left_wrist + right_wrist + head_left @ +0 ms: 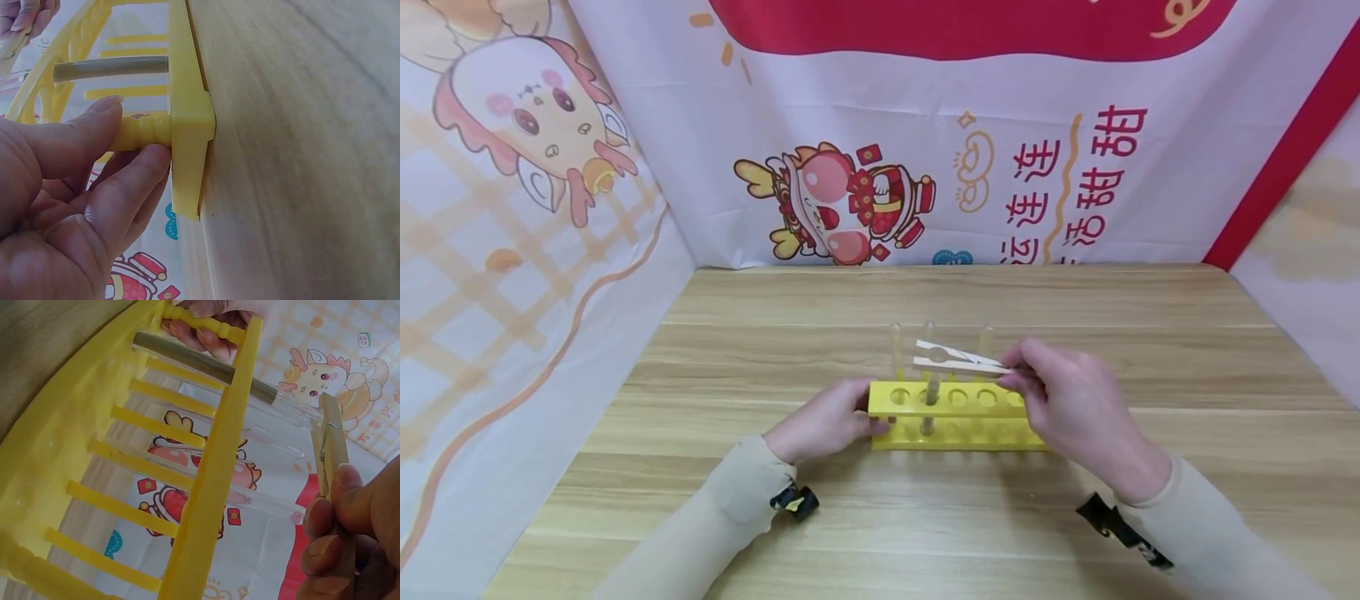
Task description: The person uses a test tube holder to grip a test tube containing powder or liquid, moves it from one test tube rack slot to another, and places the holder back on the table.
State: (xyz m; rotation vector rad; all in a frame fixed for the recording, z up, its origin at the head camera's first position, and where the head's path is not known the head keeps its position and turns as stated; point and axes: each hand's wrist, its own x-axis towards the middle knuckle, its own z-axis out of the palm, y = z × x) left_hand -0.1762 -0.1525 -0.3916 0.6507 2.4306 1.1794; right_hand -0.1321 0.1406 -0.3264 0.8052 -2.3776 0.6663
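A yellow test tube rack [951, 410] stands on the table. My left hand [827, 421] holds its left end, thumb and fingers pinching the ridged end post [147, 131]. A test tube with grey-brown liquid [187, 357] stands upright in a hole near that end. My right hand [1075, 400] grips a wooden test tube clamp [966, 360] by its handle end, over the rack's right part. The clamp's tips are at the upper part of the filled tube; whether they grip it I cannot tell. Two clear test tubes [896, 342] [265, 503] stand along the rack's back.
A wood-grain table [880, 533] lies under everything. White printed cloth [850, 100] with cartoon figures and red lettering hangs behind it and along both sides. Yellow pegs [147, 509] line the rack's back. Black straps [1123, 529] sit on both sleeves.
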